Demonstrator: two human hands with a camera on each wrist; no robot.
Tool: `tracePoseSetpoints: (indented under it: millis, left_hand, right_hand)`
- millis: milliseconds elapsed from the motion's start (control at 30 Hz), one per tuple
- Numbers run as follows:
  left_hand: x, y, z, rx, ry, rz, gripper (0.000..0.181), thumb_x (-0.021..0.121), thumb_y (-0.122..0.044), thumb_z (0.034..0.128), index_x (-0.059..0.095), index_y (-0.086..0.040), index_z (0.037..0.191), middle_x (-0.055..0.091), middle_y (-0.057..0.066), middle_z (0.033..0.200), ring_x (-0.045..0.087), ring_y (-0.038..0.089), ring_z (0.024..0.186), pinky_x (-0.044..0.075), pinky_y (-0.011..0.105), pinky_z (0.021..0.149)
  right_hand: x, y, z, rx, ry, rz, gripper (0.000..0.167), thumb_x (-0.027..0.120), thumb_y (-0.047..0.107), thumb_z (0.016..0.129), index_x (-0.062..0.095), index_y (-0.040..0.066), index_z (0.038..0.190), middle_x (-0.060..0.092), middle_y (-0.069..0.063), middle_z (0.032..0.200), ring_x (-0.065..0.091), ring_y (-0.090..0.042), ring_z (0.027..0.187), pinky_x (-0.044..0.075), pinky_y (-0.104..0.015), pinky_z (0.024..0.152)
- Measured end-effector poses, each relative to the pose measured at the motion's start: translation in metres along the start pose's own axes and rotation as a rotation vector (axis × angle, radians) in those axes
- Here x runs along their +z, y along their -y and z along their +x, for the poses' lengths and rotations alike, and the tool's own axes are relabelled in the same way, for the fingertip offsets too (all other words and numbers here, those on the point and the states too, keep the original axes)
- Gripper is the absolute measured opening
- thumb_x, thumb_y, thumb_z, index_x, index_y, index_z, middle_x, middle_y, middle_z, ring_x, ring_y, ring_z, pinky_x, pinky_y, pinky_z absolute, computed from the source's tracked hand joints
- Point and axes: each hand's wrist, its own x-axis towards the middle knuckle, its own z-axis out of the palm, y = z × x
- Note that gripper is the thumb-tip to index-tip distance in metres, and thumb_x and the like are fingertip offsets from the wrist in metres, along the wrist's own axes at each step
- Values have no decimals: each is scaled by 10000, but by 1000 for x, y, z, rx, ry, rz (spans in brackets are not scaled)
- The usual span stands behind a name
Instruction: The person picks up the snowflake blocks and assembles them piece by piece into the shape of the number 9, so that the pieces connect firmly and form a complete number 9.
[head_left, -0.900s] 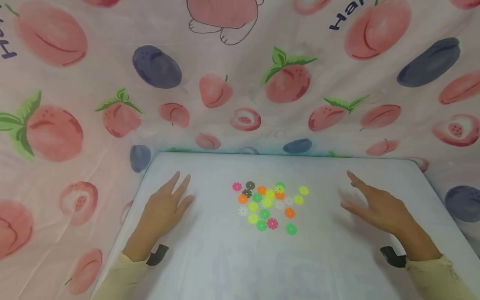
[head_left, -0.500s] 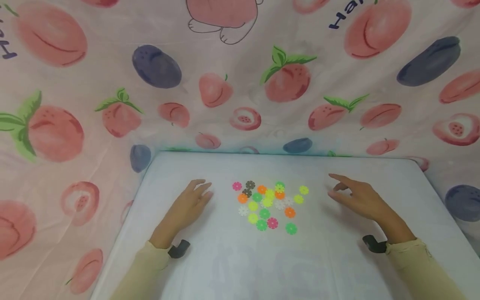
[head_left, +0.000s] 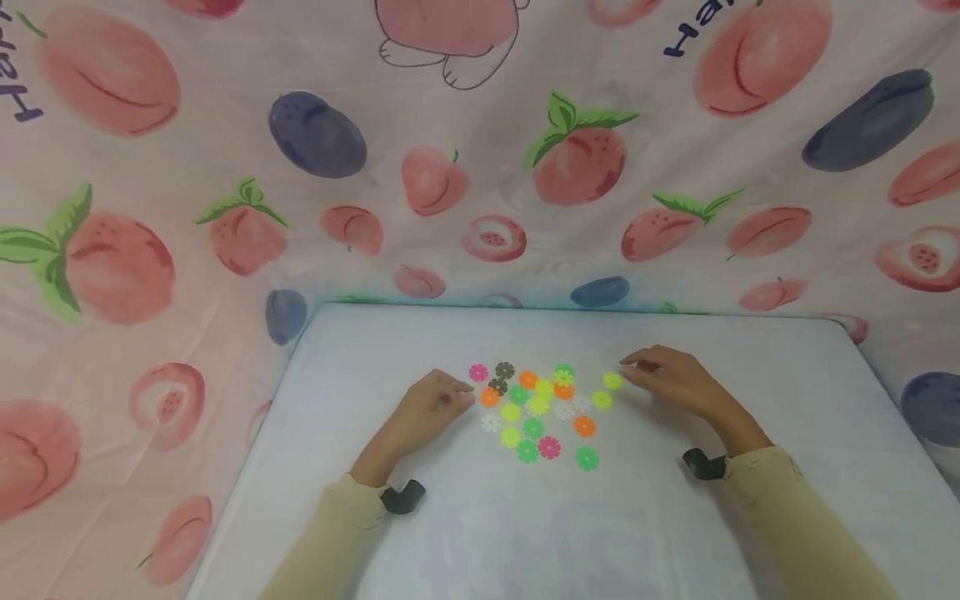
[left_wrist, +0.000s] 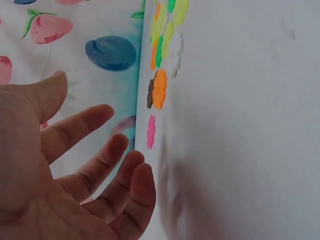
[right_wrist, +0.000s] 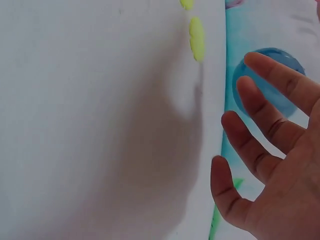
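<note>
Reaching seems the step in hand — the left hand [head_left: 431,408] hovers just left of the notched discs [head_left: 539,406] on the white table [head_left: 637,542], the right hand [head_left: 671,379] beside the far-right yellow disc [head_left: 612,381]. Both hold nothing, fingers loosely parted; taking one would call for lowered fingertips.

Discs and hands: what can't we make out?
Green disc, head view: partly covered by a yellow disc.
White discs, head view: pale against the table, hard to count.
Upper yellow disc, right wrist view: cut off by top edge.
Right hand, right wrist view: thumb past the frame edge.
</note>
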Motion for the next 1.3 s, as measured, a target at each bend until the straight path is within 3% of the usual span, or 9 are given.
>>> tracePoseSetpoints:
  millis: [133, 367, 567, 700, 833, 1000, 1300]
  left_hand:
    - [12, 0, 5, 15, 17, -30, 303, 707, -397, 950, 759, -183, 1158, 643, -36, 1105, 606, 150, 1046, 528, 388, 950]
    - [27, 0, 8, -46, 16, -20, 299, 781, -369, 892, 767, -179, 1123, 659, -46, 1079, 596, 147, 1028, 516, 376, 932]
    - [31, -2, 9, -82, -13, 8, 246, 818, -312, 859, 774, -175, 1059, 679, -18, 1053, 617, 180, 1031, 508, 411, 964]
    - [31, -5, 9, -63, -19, 45, 231, 841, -314, 835, 780, -176, 1009, 667, -20, 1011, 606, 171, 979, 506, 400, 939]
    - [32, -8, 9, -47, -20, 55, 224, 863, -304, 810, 774, -172, 968, 642, -13, 979, 569, 166, 934, 494, 387, 908]
    - [36, -12, 9, -80, -23, 103, 221, 870, -286, 798, 759, -181, 958, 617, -8, 997, 543, 174, 933, 484, 384, 907]
    - [41, -14, 8, -102, -41, 152, 218, 874, -260, 794, 754, -161, 945, 605, 3, 1001, 533, 187, 936, 485, 385, 901]
  right_hand:
    - [6, 0, 9, 20, 14, 47, 620, 602, 643, 939, 688, 122, 1264, 652, -118, 1219, 568, -296, 1121, 517, -507, 932]
    - [14, -5, 21, 51, 84, 70, 606, 657, 631, 909, 697, 127, 1243, 668, -101, 1252, 587, -305, 1173, 519, -516, 980]
    - [15, -7, 29, 25, 110, 50, 464, 704, 552, 907, 727, 169, 1168, 671, -97, 1239, 567, -312, 1183, 467, -563, 1035]
    - [14, -6, 32, 15, 120, 52, 374, 761, 476, 885, 737, 191, 1126, 667, -97, 1231, 566, -311, 1169, 455, -559, 1043]
    - [14, -5, 33, 22, 120, 53, 343, 820, 393, 847, 735, 187, 1108, 658, -100, 1197, 570, -312, 1142, 462, -539, 1025]
    - [15, -5, 33, 1, 110, 45, 302, 857, 305, 817, 736, 191, 1070, 638, -96, 1142, 546, -297, 1093, 466, -511, 989]
    - [20, -7, 31, -25, 104, 52, 280, 844, 232, 827, 726, 190, 1077, 639, -127, 1201, 548, -323, 1139, 467, -555, 1029]
